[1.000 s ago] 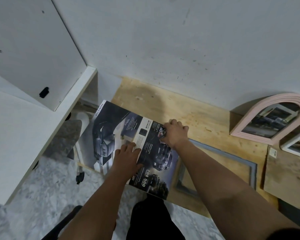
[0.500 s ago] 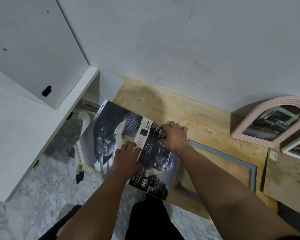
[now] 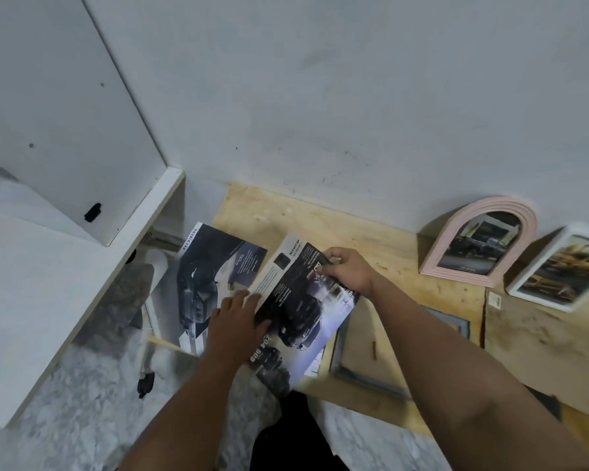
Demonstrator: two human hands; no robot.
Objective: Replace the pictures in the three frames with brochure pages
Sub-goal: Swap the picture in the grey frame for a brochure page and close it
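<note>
The right hand is pinching a brochure page over the wooden board while the flat left hand is pressing the brochure, beside an empty grey frame; pink and white frames are holding pictures.

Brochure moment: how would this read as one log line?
left hand: presses brochure flat | right hand: pinches page, lifting it | grey frame: lies empty on board
</note>
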